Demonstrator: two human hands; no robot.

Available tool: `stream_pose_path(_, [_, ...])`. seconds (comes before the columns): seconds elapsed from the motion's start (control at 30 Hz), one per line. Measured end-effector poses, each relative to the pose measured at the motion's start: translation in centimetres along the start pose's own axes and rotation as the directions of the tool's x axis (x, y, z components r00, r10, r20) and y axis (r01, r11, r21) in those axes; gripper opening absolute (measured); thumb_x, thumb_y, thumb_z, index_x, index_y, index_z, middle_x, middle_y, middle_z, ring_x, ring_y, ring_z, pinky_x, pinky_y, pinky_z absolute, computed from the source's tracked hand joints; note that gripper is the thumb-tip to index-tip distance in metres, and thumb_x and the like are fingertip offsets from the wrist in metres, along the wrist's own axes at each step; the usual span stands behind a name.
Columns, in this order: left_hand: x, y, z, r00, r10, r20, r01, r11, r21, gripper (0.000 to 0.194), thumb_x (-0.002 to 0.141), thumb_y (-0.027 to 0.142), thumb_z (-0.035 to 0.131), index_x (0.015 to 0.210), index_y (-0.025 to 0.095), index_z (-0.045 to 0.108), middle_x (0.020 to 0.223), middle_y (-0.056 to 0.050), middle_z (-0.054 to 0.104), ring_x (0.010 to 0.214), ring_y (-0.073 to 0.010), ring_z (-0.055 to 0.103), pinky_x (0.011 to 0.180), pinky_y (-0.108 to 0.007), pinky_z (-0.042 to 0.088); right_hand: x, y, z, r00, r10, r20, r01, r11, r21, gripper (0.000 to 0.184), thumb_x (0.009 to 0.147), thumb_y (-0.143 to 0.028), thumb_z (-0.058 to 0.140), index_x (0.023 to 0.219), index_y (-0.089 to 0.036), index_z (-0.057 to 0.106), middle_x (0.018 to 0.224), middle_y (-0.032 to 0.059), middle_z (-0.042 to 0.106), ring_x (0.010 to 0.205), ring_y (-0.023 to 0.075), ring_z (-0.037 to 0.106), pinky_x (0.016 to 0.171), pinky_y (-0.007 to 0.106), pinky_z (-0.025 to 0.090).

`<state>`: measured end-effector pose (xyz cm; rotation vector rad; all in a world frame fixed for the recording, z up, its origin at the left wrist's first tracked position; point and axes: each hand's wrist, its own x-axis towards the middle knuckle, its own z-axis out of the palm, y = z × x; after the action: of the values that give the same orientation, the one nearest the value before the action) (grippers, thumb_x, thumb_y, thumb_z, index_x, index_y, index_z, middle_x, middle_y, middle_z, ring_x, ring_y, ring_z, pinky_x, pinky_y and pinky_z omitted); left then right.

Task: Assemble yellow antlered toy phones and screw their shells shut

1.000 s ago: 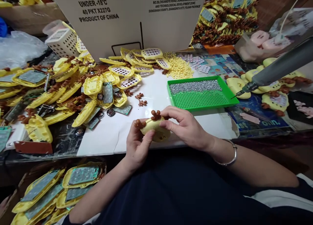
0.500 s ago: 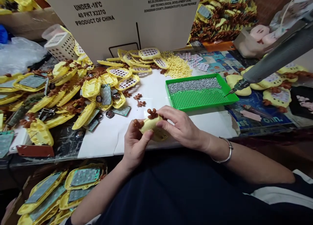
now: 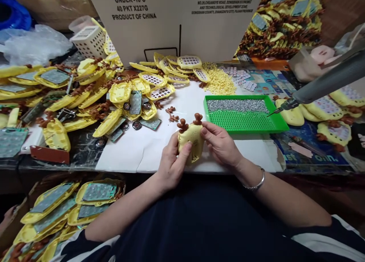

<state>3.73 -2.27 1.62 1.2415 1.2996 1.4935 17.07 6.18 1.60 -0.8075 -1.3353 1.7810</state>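
Between my hands is a yellow plastic toy casing (image 3: 191, 140) with two brown antler pieces standing up from its top edge. My left hand (image 3: 175, 159) grips its left side, thumb lying across the face that is turned toward me. On the right, the fingers and thumb of my right hand (image 3: 219, 142) pinch the casing's upper edge. Its lower part shows a recessed opening. Just beyond it, loose brown antler pieces (image 3: 171, 114) lie on the white sheet (image 3: 148, 148). A green tray (image 3: 236, 119) holding many small metal screws is to the right.
An electric screwdriver (image 3: 319, 83) hangs at the right, its tip over the tray. Yellow shells with circuit boards (image 3: 55, 76) pile up at left, and more fill a box (image 3: 98, 193) below. Small yellow buttons (image 3: 221, 81) lie before a carton (image 3: 176, 22). Finished-looking casings (image 3: 333, 131) lie at far right.
The casing has turned more upright, with its antlers now pointing up and its face toward me. My right hand has shifted to the casing's right edge. The camera view has shifted too.
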Motion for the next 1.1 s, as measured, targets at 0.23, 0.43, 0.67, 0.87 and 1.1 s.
stream_pose_path(0.23, [0.2, 0.3, -0.3, 0.995, 0.097, -0.013, -0.093, 0.98, 0.176, 0.024, 0.086, 0.028, 0.058, 0.108, 0.019, 0.063, 0.093, -0.006, 0.072, 0.075, -0.0211, 0.066, 0.071, -0.031, 0.049, -0.5, -1.1, 0.2, 1.0, 0.004, 0.013, -0.002, 0.981, -0.196, 0.048, 0.072, -0.057, 0.074, 0.104, -0.022, 0.068, 0.113, 0.0061, 0.07, 0.109, 0.0195, 0.063, 0.104, 0.037, 0.046])
stream_pose_path(0.43, [0.3, 0.4, -0.5, 0.93, 0.327, 0.168, -0.367, 0.795, 0.484, 0.033, 0.093, 0.021, 0.045, 0.125, 0.013, 0.05, 0.107, -0.014, 0.072, 0.081, -0.0215, 0.071, 0.069, -0.03, 0.054, -1.2, -3.2, 1.6, 0.999, 0.042, -0.031, -0.05, 0.938, -0.342, 0.078, 0.059, -0.042, 0.085, 0.125, -0.022, 0.048, 0.12, 0.0072, 0.06, 0.113, 0.021, 0.059, 0.098, 0.037, 0.05])
stream_pose_path(0.67, [0.6, 0.7, -0.4, 0.89, 0.384, 0.246, -0.452, 0.677, 0.581, 0.03, 0.093, 0.016, 0.042, 0.123, 0.013, 0.043, 0.108, -0.012, 0.071, 0.09, -0.0182, 0.072, 0.071, -0.025, 0.056, -1.4, -2.6, 2.3, 0.995, -0.028, -0.099, 0.004, 0.971, -0.238, 0.049, 0.061, -0.039, 0.082, 0.09, -0.024, 0.045, 0.096, -0.0001, 0.061, 0.092, 0.0151, 0.06, 0.086, 0.032, 0.053])
stream_pose_path(0.87, [0.6, 1.4, -0.9, 0.936, 0.261, 0.236, -0.346, 0.798, 0.493, 0.025, 0.094, 0.022, 0.044, 0.118, 0.016, 0.048, 0.094, -0.006, 0.07, 0.075, -0.0143, 0.067, 0.066, -0.023, 0.049, -1.0, -3.2, 1.8, 0.999, 0.013, -0.033, -0.024, 0.939, -0.343, 0.055, 0.064, -0.042, 0.078, 0.104, -0.025, 0.045, 0.111, 0.0046, 0.058, 0.105, 0.0197, 0.058, 0.091, 0.037, 0.051])
stream_pose_path(1.1, [-0.7, 3.8, -2.4, 0.83, -0.25, 0.499, 0.046, 0.921, 0.386, 0.025, 0.095, 0.037, 0.046, 0.092, 0.015, 0.058, 0.073, 0.002, 0.058, 0.064, -0.0111, 0.05, 0.058, -0.023, 0.04, -2.7, -5.5, 0.3, 0.972, 0.026, 0.235, 0.148, 0.707, -0.692, 0.024, 0.071, -0.034, 0.076, 0.084, -0.019, 0.063, 0.092, 0.0048, 0.067, 0.091, 0.0189, 0.061, 0.081, 0.032, 0.051])
